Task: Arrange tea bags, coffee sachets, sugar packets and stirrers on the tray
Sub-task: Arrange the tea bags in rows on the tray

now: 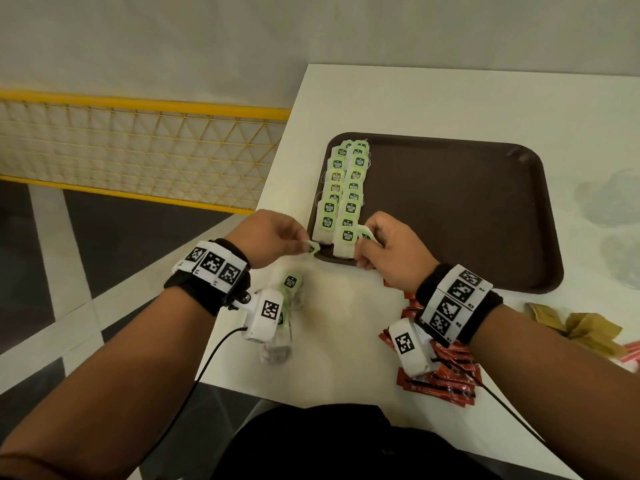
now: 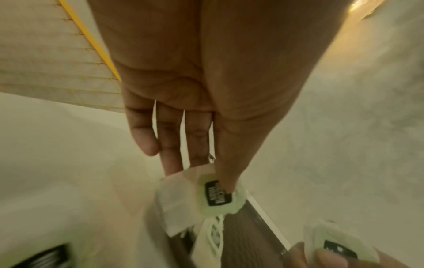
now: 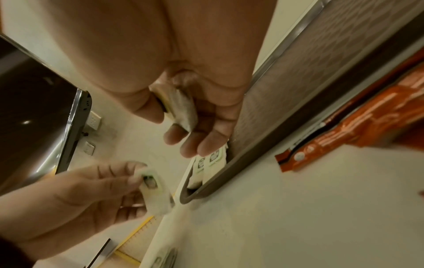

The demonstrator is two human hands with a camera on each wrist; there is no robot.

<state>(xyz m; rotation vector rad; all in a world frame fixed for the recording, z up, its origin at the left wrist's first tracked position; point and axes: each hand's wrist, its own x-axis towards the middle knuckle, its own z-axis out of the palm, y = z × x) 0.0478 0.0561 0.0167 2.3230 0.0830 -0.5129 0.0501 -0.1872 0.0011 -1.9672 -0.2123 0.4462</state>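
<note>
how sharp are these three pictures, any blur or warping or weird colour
Head view: mostly sharp, labels on the green-tagged tea bags show on the dark brown plastic tray, edges bowed by the wide lens. Left wrist view: yellowish cast, left hand soft. Right wrist view: motion blur smears the orange-red sachets; right hand soft.

A white table (image 1: 450,98) stands beside a yellow mesh railing (image 1: 138,147) over dark floor (image 1: 138,220).

Green-tagged tea bags (image 1: 343,195) on brown tray (image 1: 467,209); red sachets (image 1: 446,372) nearby.
</note>
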